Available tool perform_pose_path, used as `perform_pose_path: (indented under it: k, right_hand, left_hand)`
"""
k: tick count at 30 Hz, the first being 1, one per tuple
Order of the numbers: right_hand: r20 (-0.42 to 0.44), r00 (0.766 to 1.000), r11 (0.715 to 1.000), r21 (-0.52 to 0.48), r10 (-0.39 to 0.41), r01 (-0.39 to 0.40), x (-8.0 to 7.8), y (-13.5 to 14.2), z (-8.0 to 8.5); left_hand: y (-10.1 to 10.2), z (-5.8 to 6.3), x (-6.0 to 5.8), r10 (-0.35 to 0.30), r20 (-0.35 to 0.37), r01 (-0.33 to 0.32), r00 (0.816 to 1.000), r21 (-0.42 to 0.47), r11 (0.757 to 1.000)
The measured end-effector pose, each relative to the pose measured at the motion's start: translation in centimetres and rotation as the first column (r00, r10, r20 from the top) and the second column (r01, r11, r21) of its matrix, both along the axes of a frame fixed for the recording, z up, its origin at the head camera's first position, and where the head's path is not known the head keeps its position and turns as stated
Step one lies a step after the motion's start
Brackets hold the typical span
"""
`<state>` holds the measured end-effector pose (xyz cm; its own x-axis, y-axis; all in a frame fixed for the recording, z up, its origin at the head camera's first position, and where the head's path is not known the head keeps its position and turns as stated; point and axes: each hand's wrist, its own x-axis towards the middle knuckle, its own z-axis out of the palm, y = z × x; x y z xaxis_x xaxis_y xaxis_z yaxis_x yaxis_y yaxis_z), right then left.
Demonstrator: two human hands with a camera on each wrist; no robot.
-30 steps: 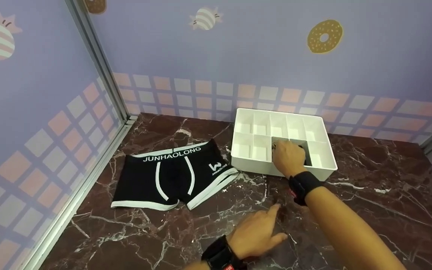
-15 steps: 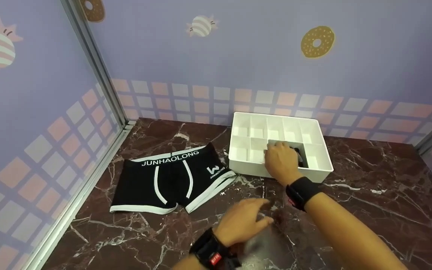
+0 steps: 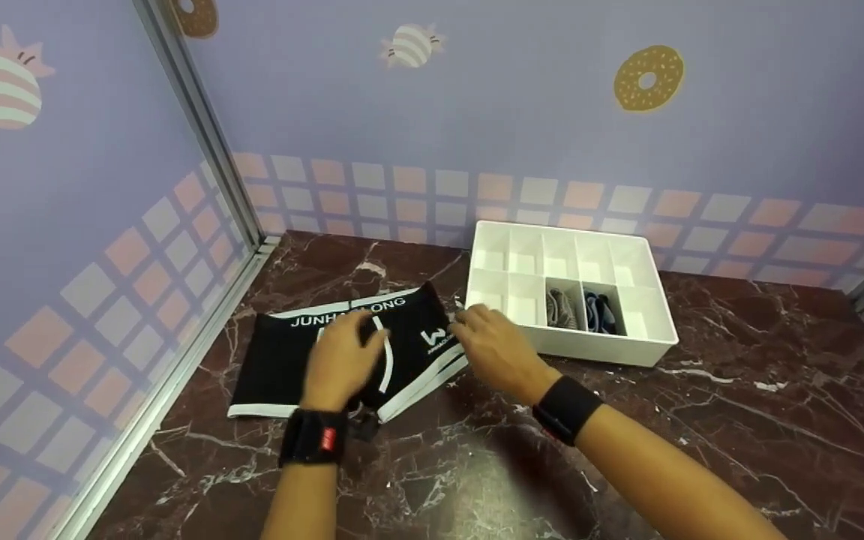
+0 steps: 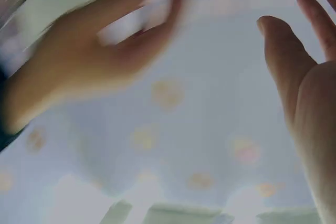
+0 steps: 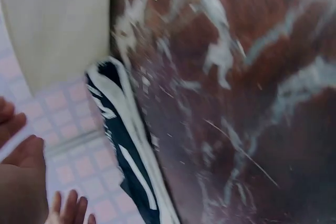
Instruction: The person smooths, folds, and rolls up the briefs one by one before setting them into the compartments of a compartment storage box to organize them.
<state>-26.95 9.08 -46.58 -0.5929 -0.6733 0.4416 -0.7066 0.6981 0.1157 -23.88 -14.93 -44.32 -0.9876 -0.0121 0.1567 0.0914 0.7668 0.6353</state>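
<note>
A pair of black boxer briefs (image 3: pixel 417 330) with white trim lies spread flat on the marble-look surface. My left hand (image 3: pixel 340 360) hovers over their middle, fingers loosely bent and holding nothing. To the right, my right hand (image 3: pixel 503 352) is at the briefs' right leg, before the white box's front left corner; its relaxed fingers hold nothing. The white divided box (image 3: pixel 597 343) has a folded grey-brown cloth (image 3: pixel 560 309) and a folded dark blue cloth (image 3: pixel 600 313) in neighbouring front compartments. In the right wrist view, the briefs (image 5: pixel 123 124) appear edge-on beside my right hand (image 5: pixel 23 177).
Behind the box stands a purple wall (image 3: pixel 522 112) printed with donuts, candies and tiles. Another wall (image 3: pixel 102 187) closes off the left side, with a metal strip (image 3: pixel 199 120) at the corner. Dark red marble (image 3: pixel 739 420) spreads in front and to the right.
My right hand has left the box's front compartment and moved left to the briefs, exposing the two folded cloths. My left hand has moved up and left over the briefs.
</note>
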Motion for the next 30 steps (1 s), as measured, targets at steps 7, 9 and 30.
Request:
perform_pose_path:
  k: [7, 9, 30]
  right_hand:
    - [0.165, 0.985, 0.984, 0.165, 0.040, -0.067, 1.1, -0.7, -1.4]
    - [0.212, 0.977, 0.979, 0.200, 0.004, -0.048, 1.4, -0.6, -1.7]
    - [0.313, 0.948, 0.974, 0.228, -0.059, -0.015, 2.9, -0.2, -3.4]
  left_hand:
    - [-5.2, -1.0, -1.9, 0.144, 0.078, -0.138, 0.987, -0.071, 0.988]
    - [-5.9, -0.8, -2.7, 0.117, 0.111, -0.108, 0.987, -0.088, 0.990]
    - [-11.0, -5.3, -4.9, 0.044, 0.201, 0.032, 0.979, -0.359, 0.933]
